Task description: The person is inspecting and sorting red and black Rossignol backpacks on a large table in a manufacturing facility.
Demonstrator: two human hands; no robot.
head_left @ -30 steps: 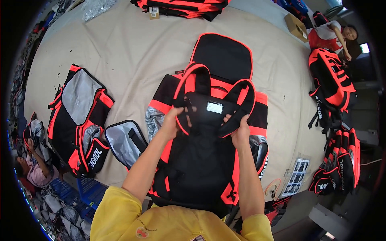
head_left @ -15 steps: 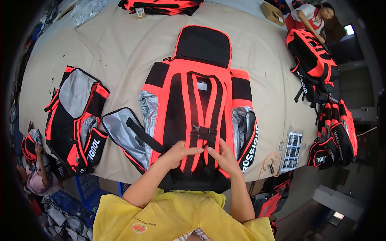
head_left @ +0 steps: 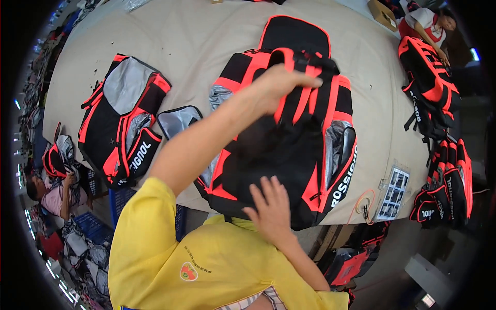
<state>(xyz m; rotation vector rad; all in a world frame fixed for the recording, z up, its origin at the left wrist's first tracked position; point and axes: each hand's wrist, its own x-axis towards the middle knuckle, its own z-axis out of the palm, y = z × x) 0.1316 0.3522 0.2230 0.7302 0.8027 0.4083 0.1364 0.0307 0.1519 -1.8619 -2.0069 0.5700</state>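
2 wearer's hands (head_left: 279,88) (head_left: 273,212), 2 close-up bags (head_left: 274,150) (head_left: 106,139) (rest too jumbled lol), 2 co-workers (head_left: 50,199) (head_left: 423,23), 1 open carton (head_left: 381,14), 1 photo sheet (head_left: 393,192)

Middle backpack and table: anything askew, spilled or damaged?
No clear spill or damage. On the backpack, a silver flap splays out leftward, looking lopsided. Dark specks mark the beige table cover near the other bag; too small to identify. Straps by the left hand are too blurred to judge.
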